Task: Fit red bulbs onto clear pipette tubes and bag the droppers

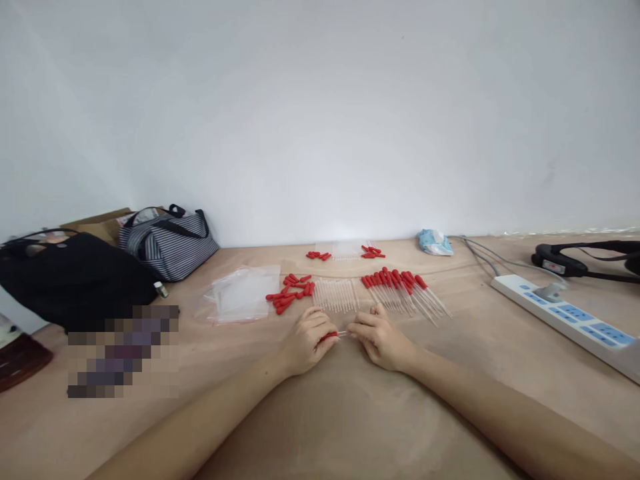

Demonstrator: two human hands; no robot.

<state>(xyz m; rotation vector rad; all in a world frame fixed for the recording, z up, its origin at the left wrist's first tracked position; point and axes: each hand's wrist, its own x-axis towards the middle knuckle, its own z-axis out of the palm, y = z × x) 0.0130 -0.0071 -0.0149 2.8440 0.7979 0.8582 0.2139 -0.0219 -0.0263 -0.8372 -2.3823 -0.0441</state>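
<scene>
My left hand [307, 341] pinches a red rubber bulb [328, 335] between thumb and fingers. From the other side, my right hand [377, 335] grips a thin clear glass dropper tube [343, 333], whose end meets the bulb or sits very close to it. Just beyond my hands lies a row of bare glass tubes [336, 295]. Loose red bulbs [286, 300] are heaped to their left. On the right, several droppers with red bulbs fitted [395, 283] are fanned out on the table.
Clear plastic bags [243, 293] lie left of the bulbs. More tubes [345, 250] and bulbs rest near the wall. A striped bag [173, 243], a black bag [95, 280] and a small vial [161, 290] stand left. A blue-white packet [435, 242] and a power strip [565, 320] lie right.
</scene>
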